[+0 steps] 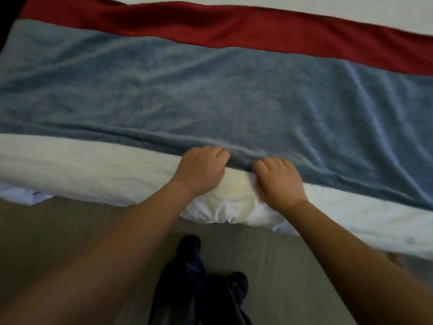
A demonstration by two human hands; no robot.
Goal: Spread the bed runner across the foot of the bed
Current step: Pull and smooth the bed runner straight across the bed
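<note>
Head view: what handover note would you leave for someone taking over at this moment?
Left hand and right hand each grip the near edge of the runner, side by side.
The runner lies across the bed, overlapping a red cloth; white bedding shows below it.
Done: runner laid out from side to side of the view.
Left: probably straighten the bunched near edge and smooth the creases on the right.
</note>
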